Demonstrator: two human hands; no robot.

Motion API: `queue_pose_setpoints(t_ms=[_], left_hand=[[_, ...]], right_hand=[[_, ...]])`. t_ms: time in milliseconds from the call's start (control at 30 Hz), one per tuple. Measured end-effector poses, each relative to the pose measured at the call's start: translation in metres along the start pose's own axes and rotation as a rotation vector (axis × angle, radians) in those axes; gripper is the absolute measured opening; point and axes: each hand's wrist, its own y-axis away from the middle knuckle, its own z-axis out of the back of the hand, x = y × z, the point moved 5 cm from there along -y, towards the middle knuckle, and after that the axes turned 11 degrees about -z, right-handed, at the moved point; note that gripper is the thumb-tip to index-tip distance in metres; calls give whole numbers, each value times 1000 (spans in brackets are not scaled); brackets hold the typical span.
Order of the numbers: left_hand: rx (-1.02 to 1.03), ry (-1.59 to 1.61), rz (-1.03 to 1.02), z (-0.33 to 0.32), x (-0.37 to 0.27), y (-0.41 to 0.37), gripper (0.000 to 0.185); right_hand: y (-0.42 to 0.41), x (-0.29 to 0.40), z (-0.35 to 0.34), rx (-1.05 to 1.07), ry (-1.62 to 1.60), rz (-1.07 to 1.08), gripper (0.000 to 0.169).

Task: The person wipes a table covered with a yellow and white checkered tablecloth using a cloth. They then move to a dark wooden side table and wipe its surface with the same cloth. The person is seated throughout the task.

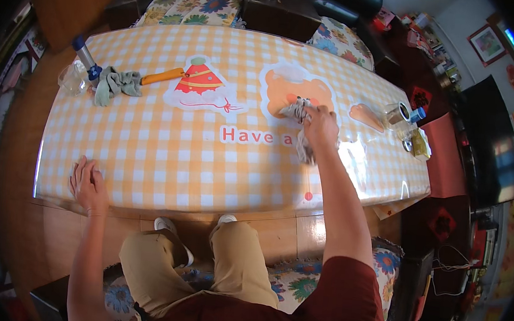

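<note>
A checked yellow-and-white tablecloth [179, 163] with a glossy surface and printed cartoon figures covers the table in front of me. My right hand [322, 127] presses a crumpled grey-and-white cloth [305, 148] onto it, over the lower part of the printed bear. Part of the cloth sticks out past the fingertips, and another part hangs below the hand. On the near left corner of the table, my left hand [89, 185] rests with nothing in it, fingers slightly spread.
At the far left stand a blue-capped clear bottle [85, 56] and a clear plastic or glass container [72, 80], beside a grey-green cloth [117, 85] and an orange stick-like object [162, 76]. A glass jar [397, 114] and a yellow box [421, 145] occupy the right end.
</note>
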Motion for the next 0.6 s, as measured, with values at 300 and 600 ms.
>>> queue_pose_setpoints(t_ms=[300,600], left_hand=[[2,31,-8,10,0,-2,23],[-10,-15,10,5,-1,-3,21]], right_hand=[[-63,12,-29,-50,-28,-44,32],[127,-19,37,-67,-136,159,45]])
